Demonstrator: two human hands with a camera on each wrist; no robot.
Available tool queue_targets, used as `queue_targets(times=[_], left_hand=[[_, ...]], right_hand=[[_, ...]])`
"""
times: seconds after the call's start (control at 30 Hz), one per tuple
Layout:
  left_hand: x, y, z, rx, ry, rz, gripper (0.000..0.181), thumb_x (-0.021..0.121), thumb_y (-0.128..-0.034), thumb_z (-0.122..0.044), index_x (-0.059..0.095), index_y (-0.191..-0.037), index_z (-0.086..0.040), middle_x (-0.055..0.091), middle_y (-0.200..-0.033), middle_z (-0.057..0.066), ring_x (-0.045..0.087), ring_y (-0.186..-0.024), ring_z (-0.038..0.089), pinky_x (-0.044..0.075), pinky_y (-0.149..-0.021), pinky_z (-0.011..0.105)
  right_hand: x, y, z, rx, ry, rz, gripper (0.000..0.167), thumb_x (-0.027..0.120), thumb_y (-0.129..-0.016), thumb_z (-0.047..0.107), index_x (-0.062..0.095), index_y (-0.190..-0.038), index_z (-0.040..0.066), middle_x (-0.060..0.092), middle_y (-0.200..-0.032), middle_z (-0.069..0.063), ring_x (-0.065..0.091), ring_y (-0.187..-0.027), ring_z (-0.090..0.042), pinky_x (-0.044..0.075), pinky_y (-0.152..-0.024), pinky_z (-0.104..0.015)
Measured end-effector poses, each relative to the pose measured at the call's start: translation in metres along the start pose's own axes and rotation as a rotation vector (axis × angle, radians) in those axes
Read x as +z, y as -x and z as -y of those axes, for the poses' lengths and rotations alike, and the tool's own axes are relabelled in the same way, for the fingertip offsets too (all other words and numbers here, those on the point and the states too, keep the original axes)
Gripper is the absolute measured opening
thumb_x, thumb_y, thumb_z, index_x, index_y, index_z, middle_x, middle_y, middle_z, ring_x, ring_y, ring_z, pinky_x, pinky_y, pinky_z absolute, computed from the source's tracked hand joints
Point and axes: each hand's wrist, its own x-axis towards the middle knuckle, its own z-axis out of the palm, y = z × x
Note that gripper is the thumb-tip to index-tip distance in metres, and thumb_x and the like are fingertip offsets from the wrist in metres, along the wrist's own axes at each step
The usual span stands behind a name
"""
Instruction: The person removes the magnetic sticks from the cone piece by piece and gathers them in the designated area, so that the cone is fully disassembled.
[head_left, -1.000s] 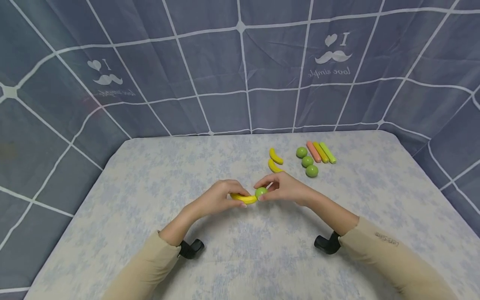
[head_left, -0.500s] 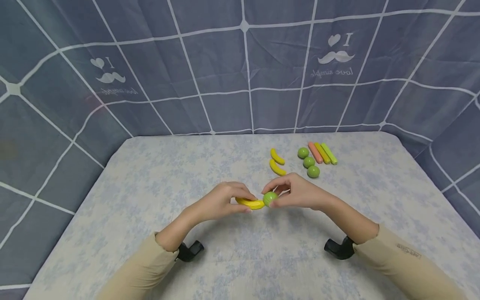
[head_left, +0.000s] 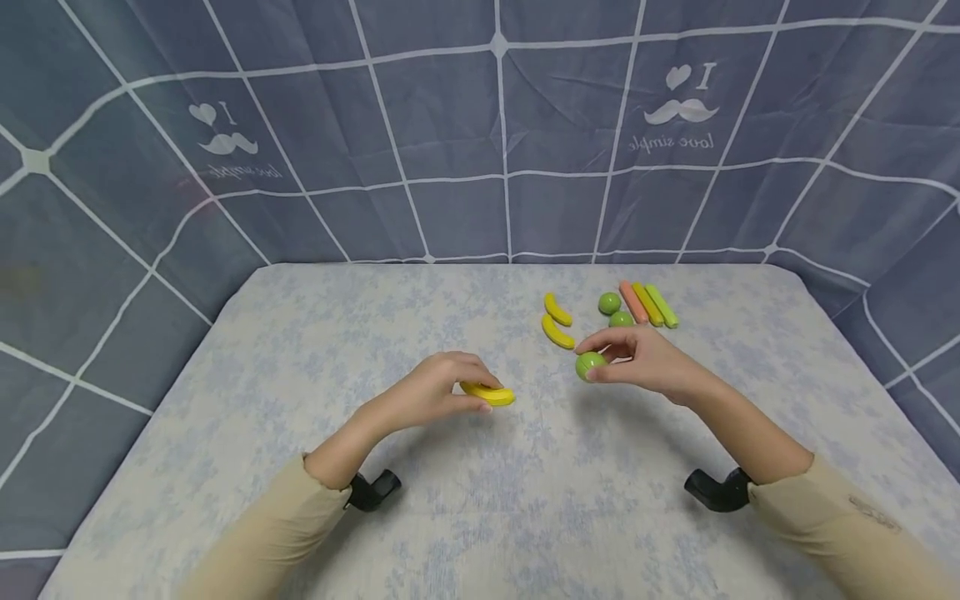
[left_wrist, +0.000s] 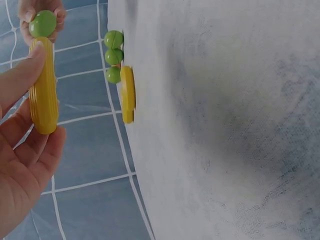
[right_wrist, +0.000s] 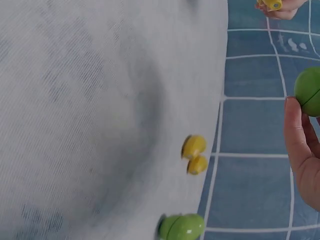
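My left hand point(head_left: 442, 390) pinches a yellow toy banana point(head_left: 497, 397) above the table, thumb on one side and fingers on the other. Lengthwise grooves run along this banana point(left_wrist: 45, 95) in the left wrist view. A glossy green ball point(head_left: 588, 366) is held by the fingertips of my right hand point(head_left: 648, 362), to the right of the banana and apart from it. The right wrist view shows a thin dark seam on the held ball point(right_wrist: 309, 92), which the frame edge cuts off.
Two yellow bananas point(head_left: 557, 332) lie on the table behind my hands. Several green balls stand there too; one ball point(head_left: 609, 303) is farthest back, and my right hand partly covers the row. Orange, yellow and light green sticks point(head_left: 648, 304) lie side by side. A grey curtain point(head_left: 450, 125) hangs behind.
My right hand has moved right with the green ball, away from the banana it was touching or close to. The left hand, still holding the banana, has shifted only slightly.
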Motion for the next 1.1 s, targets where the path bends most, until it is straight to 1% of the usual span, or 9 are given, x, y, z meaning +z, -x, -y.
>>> queue_targets(times=[0.07, 0.17, 0.23, 0.3, 0.47, 0.57, 0.77, 0.9, 1.1], left_hand=[[0.0, -0.002, 0.0, -0.009, -0.009, -0.004, 0.023, 0.073, -0.0807, -0.011, 0.071, -0.104, -0.01, 0.064, -0.094, -0.006, 0.055, -0.083, 0.006, 0.05, -0.07, 0.032], [0.002, -0.004, 0.002, -0.021, -0.021, -0.008, 0.024, 0.072, -0.0809, -0.011, 0.07, -0.105, -0.009, 0.065, -0.096, -0.004, 0.056, -0.084, 0.007, 0.051, -0.071, 0.033], [0.003, -0.007, 0.004, -0.03, -0.038, -0.005, 0.024, 0.072, -0.0815, -0.01, 0.07, -0.105, -0.009, 0.065, -0.096, -0.003, 0.057, -0.085, 0.008, 0.051, -0.072, 0.032], [0.005, -0.009, 0.006, -0.032, -0.061, 0.001, 0.024, 0.071, -0.0824, -0.01, 0.07, -0.106, -0.008, 0.064, -0.097, -0.002, 0.057, -0.085, 0.008, 0.051, -0.073, 0.031], [0.008, -0.015, 0.011, -0.044, -0.087, 0.035, 0.023, 0.069, -0.0842, -0.009, 0.069, -0.107, -0.007, 0.064, -0.099, -0.001, 0.058, -0.087, 0.01, 0.051, -0.075, 0.031], [0.011, -0.021, 0.016, -0.061, -0.065, 0.043, 0.023, 0.068, -0.085, -0.01, 0.068, -0.108, -0.007, 0.064, -0.1, 0.0, 0.058, -0.088, 0.01, 0.051, -0.077, 0.033], [0.024, -0.04, 0.036, -0.101, 0.011, 0.032, 0.023, 0.068, -0.0849, -0.009, 0.068, -0.108, -0.007, 0.064, -0.1, 0.0, 0.057, -0.088, 0.01, 0.049, -0.078, 0.029], [0.033, -0.053, 0.047, -0.102, -0.058, 0.042, 0.021, 0.069, -0.0843, -0.009, 0.069, -0.105, -0.007, 0.064, -0.098, 0.001, 0.056, -0.088, 0.01, 0.046, -0.078, 0.024], [0.041, -0.074, 0.05, -0.093, -0.103, 0.081, 0.021, 0.068, -0.0844, -0.009, 0.069, -0.104, -0.004, 0.065, -0.099, 0.004, 0.057, -0.09, 0.015, 0.045, -0.08, 0.026]], right_hand=[[-0.004, 0.003, -0.004, 0.008, -0.001, -0.005, 0.037, 0.073, -0.08, 0.015, 0.064, -0.113, 0.002, 0.05, -0.129, -0.012, 0.057, -0.088, -0.017, 0.051, -0.073, -0.033], [-0.012, 0.007, -0.01, 0.031, 0.007, -0.019, 0.041, 0.073, -0.081, 0.016, 0.062, -0.117, 0.0, 0.044, -0.135, -0.016, 0.057, -0.086, -0.016, 0.051, -0.075, -0.035], [-0.019, 0.009, -0.016, 0.056, 0.028, -0.038, 0.044, 0.072, -0.082, 0.018, 0.06, -0.12, -0.001, 0.044, -0.135, -0.017, 0.059, -0.086, -0.016, 0.051, -0.076, -0.034], [-0.026, 0.01, -0.022, 0.086, 0.049, -0.066, 0.045, 0.071, -0.083, 0.02, 0.059, -0.121, -0.001, 0.055, -0.116, -0.018, 0.06, -0.085, -0.018, 0.05, -0.078, -0.037], [-0.041, 0.011, -0.04, 0.142, 0.09, -0.114, 0.051, 0.069, -0.086, 0.025, 0.054, -0.126, -0.002, 0.053, -0.117, -0.018, 0.06, -0.087, -0.015, 0.049, -0.081, -0.036], [-0.047, 0.012, -0.054, 0.15, 0.115, -0.139, 0.052, 0.067, -0.087, 0.025, 0.052, -0.128, -0.004, 0.051, -0.121, -0.02, 0.057, -0.087, -0.011, 0.05, -0.078, -0.032], [-0.054, 0.012, -0.077, 0.172, 0.14, -0.16, 0.05, 0.068, -0.086, 0.023, 0.055, -0.125, -0.005, 0.05, -0.122, -0.021, 0.055, -0.086, -0.011, 0.05, -0.073, -0.03], [-0.053, 0.006, -0.083, 0.157, 0.173, -0.147, 0.049, 0.07, -0.085, 0.025, 0.057, -0.123, -0.003, 0.053, -0.12, -0.021, 0.055, -0.088, -0.017, 0.049, -0.07, -0.03], [-0.05, 0.0, -0.085, 0.128, 0.225, -0.143, 0.046, 0.073, -0.082, 0.024, 0.061, -0.116, -0.005, 0.056, -0.111, -0.021, 0.057, -0.086, -0.022, 0.05, -0.067, -0.029]])
